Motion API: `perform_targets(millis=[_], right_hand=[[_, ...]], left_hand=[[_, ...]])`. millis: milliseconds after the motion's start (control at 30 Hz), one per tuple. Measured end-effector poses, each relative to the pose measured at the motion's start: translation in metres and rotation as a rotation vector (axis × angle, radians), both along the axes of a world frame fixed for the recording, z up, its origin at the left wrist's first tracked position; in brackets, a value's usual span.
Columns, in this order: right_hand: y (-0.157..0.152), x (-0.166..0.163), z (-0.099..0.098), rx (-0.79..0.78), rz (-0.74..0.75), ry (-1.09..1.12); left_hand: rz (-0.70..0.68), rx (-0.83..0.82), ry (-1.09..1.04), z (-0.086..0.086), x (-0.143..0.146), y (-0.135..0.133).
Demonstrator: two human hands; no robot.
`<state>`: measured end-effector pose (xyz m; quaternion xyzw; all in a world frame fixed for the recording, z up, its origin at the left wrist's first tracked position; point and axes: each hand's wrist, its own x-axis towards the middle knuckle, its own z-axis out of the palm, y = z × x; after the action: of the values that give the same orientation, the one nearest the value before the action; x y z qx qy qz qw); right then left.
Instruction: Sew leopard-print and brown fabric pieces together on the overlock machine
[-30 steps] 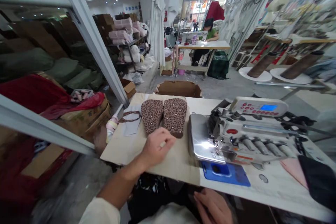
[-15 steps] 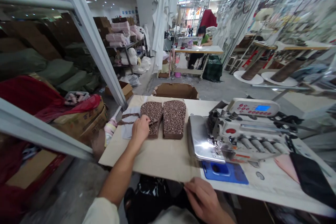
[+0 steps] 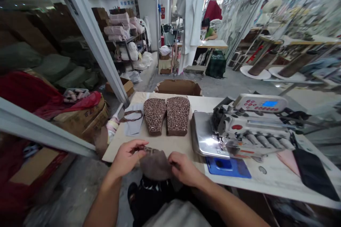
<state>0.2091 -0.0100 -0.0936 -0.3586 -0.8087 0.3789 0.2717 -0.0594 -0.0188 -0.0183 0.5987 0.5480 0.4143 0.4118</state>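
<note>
Between my hands, over the table's front edge, hangs a brown fabric piece (image 3: 156, 165), its plain side towards me. My left hand (image 3: 131, 158) pinches its upper left corner, and my right hand (image 3: 182, 167) grips its right edge. Beyond them, two stacks of leopard-print fabric pieces lie side by side, a left stack (image 3: 154, 116) and a right stack (image 3: 178, 116). Left of these, a narrow leopard-print strip (image 3: 133, 116) rests in a loop on pale sheets (image 3: 134, 127). An overlock sewing machine (image 3: 245, 127) with a shiny metal plate (image 3: 205, 134) stands to the right.
A blue plastic tray (image 3: 239, 170) lies below the machine, and a black cloth (image 3: 314, 177) at far right. A metal post (image 3: 98, 39) rises beside the table's left end. Behind the table is an open cardboard box (image 3: 178, 87). Farther off, a person (image 3: 210, 33) sits at another machine.
My left hand has come back from the left stack towards me with a fabric piece. My right hand has moved left and up and now holds the piece too. The view has shifted slightly.
</note>
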Motion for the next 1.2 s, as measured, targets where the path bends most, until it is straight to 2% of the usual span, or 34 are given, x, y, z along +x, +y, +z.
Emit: perform_targets(millis=[67, 167, 300, 367, 433, 500, 533, 600, 700, 800, 867, 967, 1033, 1133, 1200], right_hand=[[-0.002, -0.002, -0.005, -0.040, -0.093, -0.014], [-0.019, -0.006, -0.014, -0.087, -0.159, -0.079], [-0.024, -0.007, -0.013, -0.039, -0.051, -0.158], [-0.006, -0.001, -0.003, 0.119, -0.102, -0.188], [0.018, 0.008, 0.011, 0.401, -0.339, -0.222], [0.038, 0.017, 0.024, 0.655, -0.517, -0.182], [0.042, 0.020, 0.027, 0.733, -0.548, -0.159], [0.038, 0.023, 0.025, 0.791, -0.504, -0.142], [0.012, 0.018, 0.003, 0.723, -0.374, -0.225], [-0.015, 0.010, -0.028, 0.630, -0.345, -0.297], [-0.023, 0.007, -0.041, 0.593, -0.348, -0.302], [-0.028, 0.015, -0.045, 0.571, -0.376, -0.310], [-0.032, 0.032, -0.044, 0.525, -0.402, -0.321], [-0.046, 0.071, -0.045, 0.354, -0.434, -0.289], [-0.059, 0.099, -0.049, 0.203, -0.429, -0.184]], left_hand=[[0.039, -0.087, -0.022, -0.005, -0.002, -0.006], [-0.010, -0.173, -0.064, -0.011, -0.003, -0.018], [-0.111, -0.134, 0.026, -0.012, -0.003, -0.014], [-0.044, 0.004, 0.139, -0.011, -0.001, 0.001], [0.114, 0.238, 0.272, -0.013, 0.003, 0.020], [0.205, 0.484, 0.403, -0.021, 0.005, 0.038], [0.197, 0.573, 0.465, -0.027, 0.005, 0.044], [0.117, 0.648, 0.584, -0.044, 0.004, 0.050], [0.041, 0.593, 0.748, -0.075, -0.003, 0.043], [0.022, 0.564, 0.845, -0.100, -0.010, 0.031], [0.024, 0.572, 0.872, -0.110, -0.014, 0.026], [0.027, 0.562, 0.889, -0.114, -0.018, 0.023], [0.018, 0.543, 0.901, -0.112, -0.022, 0.023], [0.009, 0.514, 0.942, -0.107, -0.026, 0.021], [0.010, 0.509, 0.943, -0.103, -0.020, 0.019]])
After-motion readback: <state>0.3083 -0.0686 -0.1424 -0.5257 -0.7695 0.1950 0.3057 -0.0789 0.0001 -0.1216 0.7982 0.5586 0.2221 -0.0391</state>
